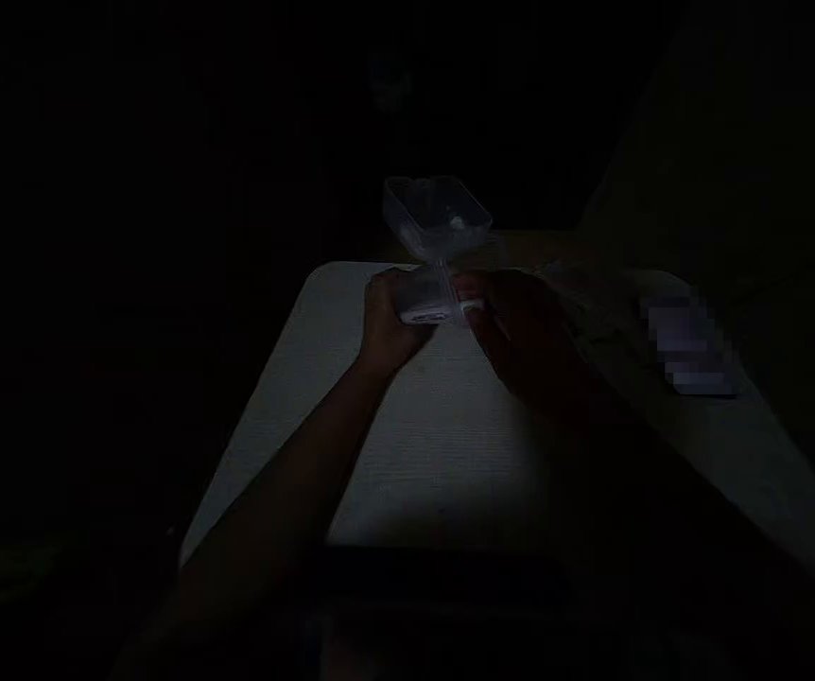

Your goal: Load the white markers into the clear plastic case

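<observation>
The picture is very dark. My left hand (382, 317) is closed around the left side of a small, see-through plastic packet or case (423, 295) with something white inside. At its right side, the fingers of my right hand (503, 317) are pinched together on its clear edge, near a small white piece (474, 304). Just behind it is an open clear plastic box (440, 216) with raised walls. Whether this box is joined to the held case, I cannot tell.
Under my hands is a pale table (442, 445) with rounded far corners. A phone-like, blurred-out object (691, 345) lies at its right side. Faint clear plastic (570, 279) shows beyond my right hand. The surroundings are nearly black.
</observation>
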Action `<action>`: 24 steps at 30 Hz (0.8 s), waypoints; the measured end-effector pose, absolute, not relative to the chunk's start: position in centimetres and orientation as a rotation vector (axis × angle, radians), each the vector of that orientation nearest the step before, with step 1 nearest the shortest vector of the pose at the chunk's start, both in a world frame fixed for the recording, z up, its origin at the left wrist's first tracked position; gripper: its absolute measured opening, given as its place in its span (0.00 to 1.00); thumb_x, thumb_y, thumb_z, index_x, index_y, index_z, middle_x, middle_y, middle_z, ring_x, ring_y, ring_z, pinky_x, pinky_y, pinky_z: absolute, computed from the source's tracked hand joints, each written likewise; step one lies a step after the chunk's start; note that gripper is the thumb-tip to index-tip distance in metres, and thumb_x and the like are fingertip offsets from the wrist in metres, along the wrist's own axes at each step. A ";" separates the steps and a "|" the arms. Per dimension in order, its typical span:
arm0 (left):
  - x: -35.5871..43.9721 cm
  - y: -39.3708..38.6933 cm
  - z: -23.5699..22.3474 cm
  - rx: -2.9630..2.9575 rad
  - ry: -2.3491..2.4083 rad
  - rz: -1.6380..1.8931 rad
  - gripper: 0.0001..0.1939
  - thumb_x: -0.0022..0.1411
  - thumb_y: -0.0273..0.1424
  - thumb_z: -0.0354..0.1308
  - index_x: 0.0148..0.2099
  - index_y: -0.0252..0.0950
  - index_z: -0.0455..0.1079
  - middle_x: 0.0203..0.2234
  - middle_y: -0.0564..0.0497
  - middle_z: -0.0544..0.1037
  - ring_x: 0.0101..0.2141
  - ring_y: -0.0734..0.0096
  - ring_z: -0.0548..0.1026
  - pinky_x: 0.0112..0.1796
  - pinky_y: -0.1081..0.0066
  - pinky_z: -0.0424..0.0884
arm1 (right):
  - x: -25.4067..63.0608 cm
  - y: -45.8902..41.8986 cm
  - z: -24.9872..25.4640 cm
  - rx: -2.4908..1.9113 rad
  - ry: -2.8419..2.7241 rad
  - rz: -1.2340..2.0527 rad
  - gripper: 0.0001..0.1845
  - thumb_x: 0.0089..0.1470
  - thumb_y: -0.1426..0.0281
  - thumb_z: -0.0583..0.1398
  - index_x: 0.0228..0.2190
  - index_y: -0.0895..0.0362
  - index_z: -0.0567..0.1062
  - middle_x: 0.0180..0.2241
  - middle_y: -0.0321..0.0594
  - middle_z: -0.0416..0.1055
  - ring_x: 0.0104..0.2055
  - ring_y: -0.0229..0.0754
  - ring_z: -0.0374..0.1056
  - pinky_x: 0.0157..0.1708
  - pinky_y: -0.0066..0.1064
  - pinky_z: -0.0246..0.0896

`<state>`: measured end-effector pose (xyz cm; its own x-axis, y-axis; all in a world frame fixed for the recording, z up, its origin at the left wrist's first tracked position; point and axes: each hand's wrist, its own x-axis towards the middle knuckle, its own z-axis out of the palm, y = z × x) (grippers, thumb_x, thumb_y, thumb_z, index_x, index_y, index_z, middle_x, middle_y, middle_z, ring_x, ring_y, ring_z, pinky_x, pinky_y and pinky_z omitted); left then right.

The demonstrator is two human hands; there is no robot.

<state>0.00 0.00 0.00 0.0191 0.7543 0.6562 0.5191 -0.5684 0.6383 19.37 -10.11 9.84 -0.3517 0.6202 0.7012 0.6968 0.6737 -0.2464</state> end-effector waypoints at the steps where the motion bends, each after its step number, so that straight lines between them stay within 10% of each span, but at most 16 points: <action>1: 0.0 0.1 -0.1 2.081 1.332 1.588 0.31 0.47 0.38 0.73 0.50 0.44 0.63 0.40 0.51 0.74 0.41 0.59 0.77 0.44 0.59 0.76 | 19.4 -10.1 9.9 -1.003 -2.087 -0.104 0.21 0.71 0.65 0.49 0.54 0.60 0.75 0.47 0.50 0.79 0.48 0.49 0.73 0.50 0.42 0.64; 24: -0.3 0.5 -0.5 2.141 1.332 1.605 0.37 0.44 0.29 0.74 0.55 0.43 0.62 0.48 0.46 0.75 0.51 0.53 0.76 0.50 0.53 0.75 | 19.6 -10.1 9.3 -0.925 -2.043 -0.121 0.15 0.66 0.69 0.54 0.49 0.58 0.75 0.47 0.46 0.78 0.48 0.46 0.72 0.52 0.38 0.64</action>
<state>-0.29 0.48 -0.54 0.0318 0.7162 0.6972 0.5531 -0.5936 0.5845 19.63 -10.15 9.28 -0.3490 0.5668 0.7462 0.6512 0.7193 -0.2418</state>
